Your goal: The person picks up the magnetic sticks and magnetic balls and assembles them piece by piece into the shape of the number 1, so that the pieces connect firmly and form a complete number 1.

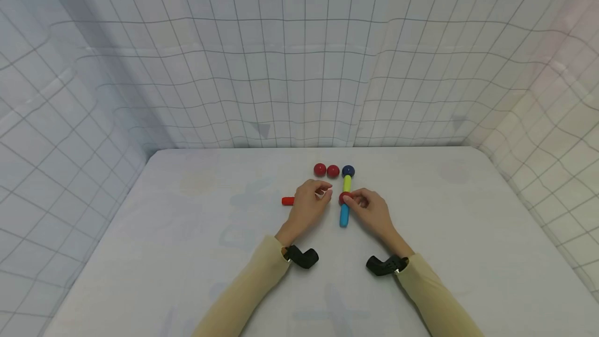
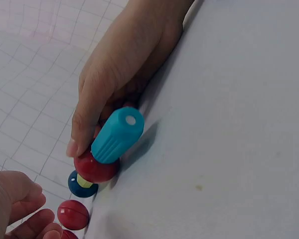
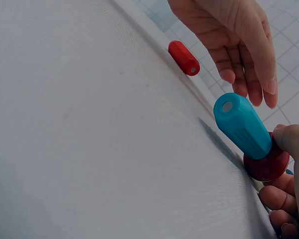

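My right hand point(image 1: 374, 214) pinches a red ball point(image 1: 344, 198) between thumb and fingers. A light-blue ridged rod point(image 1: 344, 216) sticks out of this ball toward me, a pale metal disc in its free end. On the ball's far side a yellow rod point(image 1: 347, 183) runs to a dark-blue ball point(image 1: 348, 171), all in one line. My left hand point(image 1: 306, 203) hovers just left of the joined pieces, fingers loosely bent and apart, nothing between them. The right wrist view shows the light-blue rod point(image 3: 242, 127) end-on, below the left hand's fingertips point(image 3: 269, 87).
Two loose red balls point(image 1: 320, 169) point(image 1: 333, 171) lie side by side left of the dark-blue ball. A red rod point(image 1: 287, 201) lies partly behind the left hand. The white table point(image 1: 187, 254) ends at a wall of white gridded cloth point(image 1: 262, 66).
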The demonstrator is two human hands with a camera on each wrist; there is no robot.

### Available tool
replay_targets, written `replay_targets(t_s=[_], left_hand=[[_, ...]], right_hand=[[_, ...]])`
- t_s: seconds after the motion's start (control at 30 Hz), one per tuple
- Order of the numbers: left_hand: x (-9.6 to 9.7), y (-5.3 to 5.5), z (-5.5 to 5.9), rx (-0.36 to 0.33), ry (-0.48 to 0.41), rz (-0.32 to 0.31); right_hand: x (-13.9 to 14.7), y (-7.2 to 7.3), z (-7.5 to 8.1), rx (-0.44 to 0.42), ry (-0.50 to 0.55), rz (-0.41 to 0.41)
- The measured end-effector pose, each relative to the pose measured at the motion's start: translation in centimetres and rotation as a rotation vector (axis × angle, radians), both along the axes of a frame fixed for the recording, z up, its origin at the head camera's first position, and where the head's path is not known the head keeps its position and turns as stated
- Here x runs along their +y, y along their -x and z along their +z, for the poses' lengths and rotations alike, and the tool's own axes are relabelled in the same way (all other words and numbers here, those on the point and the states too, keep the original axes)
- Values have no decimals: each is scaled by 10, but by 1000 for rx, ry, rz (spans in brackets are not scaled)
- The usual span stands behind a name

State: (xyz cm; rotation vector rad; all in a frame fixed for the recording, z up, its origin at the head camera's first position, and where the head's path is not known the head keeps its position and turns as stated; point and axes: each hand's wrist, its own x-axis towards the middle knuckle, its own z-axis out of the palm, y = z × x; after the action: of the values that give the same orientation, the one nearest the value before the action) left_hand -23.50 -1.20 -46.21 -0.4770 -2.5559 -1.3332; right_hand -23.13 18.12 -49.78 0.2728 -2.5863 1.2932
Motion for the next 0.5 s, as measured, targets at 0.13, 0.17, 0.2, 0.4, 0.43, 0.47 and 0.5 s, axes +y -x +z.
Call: replay_targets(t_s=[0.13, 0.17, 0.2, 0.4, 0.43, 0.47, 0.5], left_hand=[[-2, 14, -1, 58, 37, 32], [-2, 17, 0, 56, 50, 44], [-2, 20, 1, 54, 66, 57], [-4, 35, 4, 49, 206, 127], [-4, 38, 4, 56, 229, 127], [-4, 40, 4, 57, 253, 124], [-5, 43, 4, 62, 266, 117]], right_hand=[[1, 0, 1, -8, 2, -1], [0, 0, 1, -11, 4, 0], [0, 0, 2, -16, 5, 0], [0, -2, 3, -32, 9, 1], [0, -2, 3, -36, 9, -1], [-1, -2, 4, -37, 10, -3], [-1, -2, 4, -39, 11, -4]])
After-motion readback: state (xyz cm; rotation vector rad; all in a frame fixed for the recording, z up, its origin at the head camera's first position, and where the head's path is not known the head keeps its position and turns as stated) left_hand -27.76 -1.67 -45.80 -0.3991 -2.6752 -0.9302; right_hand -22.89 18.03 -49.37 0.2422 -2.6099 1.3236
